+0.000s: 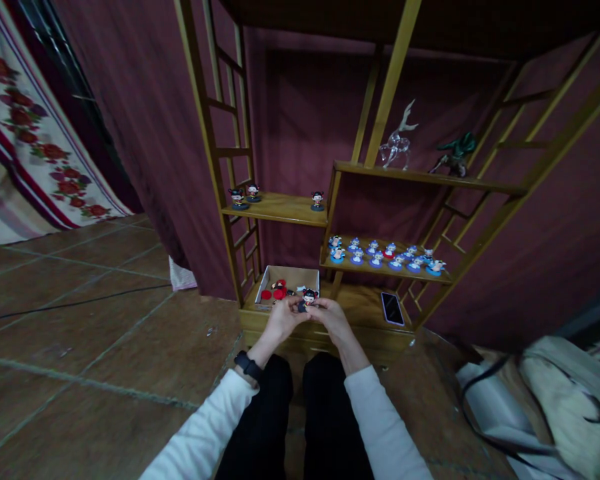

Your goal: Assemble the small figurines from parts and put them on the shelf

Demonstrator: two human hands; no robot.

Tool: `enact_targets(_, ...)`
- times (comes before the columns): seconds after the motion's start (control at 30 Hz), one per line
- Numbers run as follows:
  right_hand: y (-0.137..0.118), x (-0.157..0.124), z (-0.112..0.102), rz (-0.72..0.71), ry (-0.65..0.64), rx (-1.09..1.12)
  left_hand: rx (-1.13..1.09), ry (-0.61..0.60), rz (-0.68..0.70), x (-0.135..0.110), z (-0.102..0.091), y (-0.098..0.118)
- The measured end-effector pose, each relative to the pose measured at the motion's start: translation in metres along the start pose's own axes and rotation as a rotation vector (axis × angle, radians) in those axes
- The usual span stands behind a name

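Note:
My left hand and my right hand meet in front of me, fingers curled around a small doll figurine with black hair and a red-and-dark body. Both hands grip it just above the bottom board of a wooden shelf unit. Right behind the hands sits an open cardboard box with red round pieces and more small parts inside. A black band is on my left wrist.
Three similar figurines stand on the left middle shelf, and several blue-based ones fill the lower right shelf. A glass deer and a green figure stand higher up. A phone lies on the bottom board. Bags lie at right.

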State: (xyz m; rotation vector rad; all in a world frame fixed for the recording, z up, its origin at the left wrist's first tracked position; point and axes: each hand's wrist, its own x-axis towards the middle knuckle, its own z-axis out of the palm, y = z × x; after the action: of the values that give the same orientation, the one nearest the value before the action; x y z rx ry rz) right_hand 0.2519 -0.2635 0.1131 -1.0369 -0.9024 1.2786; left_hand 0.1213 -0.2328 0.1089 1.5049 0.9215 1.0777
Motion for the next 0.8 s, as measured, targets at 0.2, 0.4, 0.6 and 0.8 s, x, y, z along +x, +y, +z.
enact_targets(0.2, 0.013, 0.001, 0.001, -0.023, 0.043, -0.046, 0.027, 0.0, 0.036, -0.005, 0.003, -0.001)
enact_targets(0.4, 0.025, -0.001, 0.004, -0.038, 0.083, -0.048, 0.052, 0.059, 0.011, -0.009, 0.003, -0.016)
enact_targets(0.6, 0.057, -0.002, -0.002, -0.012, 0.06, 0.157, -0.167, 0.086, -0.146, -0.012, -0.006, -0.054)
enact_targets(0.8, 0.103, 0.001, -0.005, 0.048, 0.094, 0.245, -0.192, 0.143, -0.204, -0.019, -0.012, -0.089)
